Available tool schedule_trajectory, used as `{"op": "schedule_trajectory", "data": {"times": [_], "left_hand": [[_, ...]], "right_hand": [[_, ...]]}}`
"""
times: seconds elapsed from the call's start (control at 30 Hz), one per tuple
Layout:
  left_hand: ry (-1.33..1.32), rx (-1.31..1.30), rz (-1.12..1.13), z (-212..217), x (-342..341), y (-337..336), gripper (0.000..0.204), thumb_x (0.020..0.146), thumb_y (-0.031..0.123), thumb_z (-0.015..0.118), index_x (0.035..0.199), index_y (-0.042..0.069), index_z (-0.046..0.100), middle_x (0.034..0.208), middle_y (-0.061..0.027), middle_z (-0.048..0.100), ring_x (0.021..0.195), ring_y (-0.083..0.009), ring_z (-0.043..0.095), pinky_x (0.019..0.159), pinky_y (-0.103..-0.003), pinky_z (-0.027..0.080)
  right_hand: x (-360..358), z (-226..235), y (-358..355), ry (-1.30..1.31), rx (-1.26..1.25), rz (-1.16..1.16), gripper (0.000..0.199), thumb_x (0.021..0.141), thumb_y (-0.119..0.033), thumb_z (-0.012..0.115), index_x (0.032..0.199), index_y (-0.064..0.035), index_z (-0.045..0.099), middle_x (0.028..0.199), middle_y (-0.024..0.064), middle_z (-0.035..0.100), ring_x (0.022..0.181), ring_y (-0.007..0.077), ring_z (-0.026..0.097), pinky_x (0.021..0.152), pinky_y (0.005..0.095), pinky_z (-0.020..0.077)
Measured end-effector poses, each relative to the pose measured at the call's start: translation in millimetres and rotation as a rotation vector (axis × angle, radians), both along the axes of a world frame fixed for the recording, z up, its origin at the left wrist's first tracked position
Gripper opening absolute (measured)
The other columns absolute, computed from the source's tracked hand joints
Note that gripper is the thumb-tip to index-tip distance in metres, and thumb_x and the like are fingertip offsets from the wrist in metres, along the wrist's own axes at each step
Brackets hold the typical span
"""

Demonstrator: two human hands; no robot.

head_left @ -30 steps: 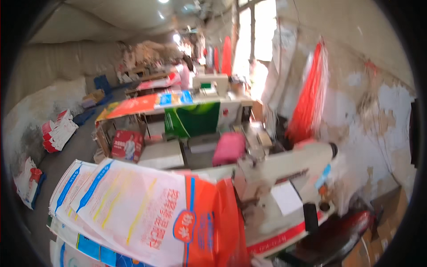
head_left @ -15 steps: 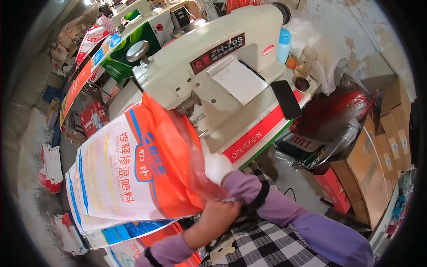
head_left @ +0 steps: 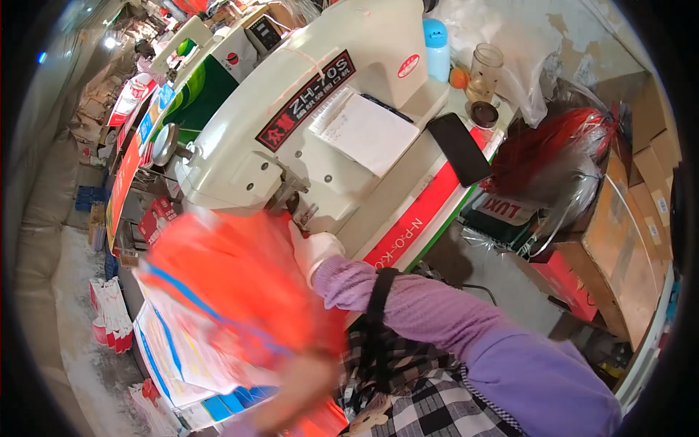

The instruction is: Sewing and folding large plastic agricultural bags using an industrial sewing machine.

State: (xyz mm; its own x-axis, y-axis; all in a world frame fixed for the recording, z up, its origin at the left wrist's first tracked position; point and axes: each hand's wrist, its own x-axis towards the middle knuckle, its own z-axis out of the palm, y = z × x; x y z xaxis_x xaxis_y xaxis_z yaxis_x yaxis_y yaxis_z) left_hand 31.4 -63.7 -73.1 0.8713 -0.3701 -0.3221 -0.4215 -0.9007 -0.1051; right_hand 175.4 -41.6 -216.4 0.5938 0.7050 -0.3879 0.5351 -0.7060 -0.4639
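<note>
An orange-and-white printed woven sack (head_left: pixel 240 273) is lifted and blurred, its orange end beside the needle area of a cream sewing machine (head_left: pixel 240 109). My right hand (head_left: pixel 317 253), in a white glove, closes on the sack's edge just below the presser foot; its fingertips are partly hidden. My bare left hand (head_left: pixel 309 382) is at the sack's near side, smeared by motion, so its fingers do not show clearly. More printed sacks (head_left: pixel 218 408) lie in a stack underneath.
On the machine bed are a notepad (head_left: pixel 371 135), a black phone (head_left: pixel 459 149), a blue-capped bottle (head_left: pixel 436 51) and a glass jar (head_left: pixel 485 73). Cardboard boxes (head_left: pixel 604 247) and a plastic bag of red material (head_left: pixel 561 153) stand at the right. White-and-red bundles (head_left: pixel 111 313) lie at the left.
My right hand has moved up and left toward the needle area. My left hand has moved down and left. The sack's orange end has swung over, and the view has shifted.
</note>
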Motion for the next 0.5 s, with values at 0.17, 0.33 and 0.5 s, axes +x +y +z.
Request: {"op": "schedule_trajectory", "data": {"times": [0.17,0.33,0.5], "left_hand": [[-0.261,-0.342,0.17,-10.6,-14.9,1.1,0.027,0.082,0.021,0.064,0.107,0.013,0.071,0.099,-0.0125,0.067,0.073,-0.0224,0.064,0.073,-0.036,0.049],[-0.891,-0.283,0.611,66.8,-62.3,275.0,0.084,0.062,-0.013,0.036,0.145,-0.002,0.035,0.149,-0.0197,0.038,0.143,-0.0325,0.03,0.119,-0.041,0.017],[-0.56,0.18,0.9,46.1,-46.8,445.6,0.028,0.067,-0.001,0.052,0.09,0.0,0.069,0.078,-0.0263,0.063,0.083,-0.0428,0.064,0.075,-0.043,0.05]], "right_hand": [[-8.6,-26.2,24.8,0.028,0.051,-0.184,0.066,0.091,-0.02,0.046,0.153,-0.0119,0.024,0.078,0.0114,0.071,0.068,0.03,0.07,0.056,0.0483,0.0543],[-17.8,-29.4,-4.1,-0.252,0.196,-0.081,0.024,0.087,-0.018,0.054,0.109,-0.0131,0.061,0.075,0.0064,0.071,0.068,0.0252,0.07,0.057,0.0398,0.0545],[-18.0,12.0,-72.8,-0.361,0.664,-0.097,0.042,0.089,-0.031,0.057,0.122,-0.0041,0.059,0.095,0.0179,0.069,0.096,0.0311,0.068,0.085,0.0414,0.0515]]}}
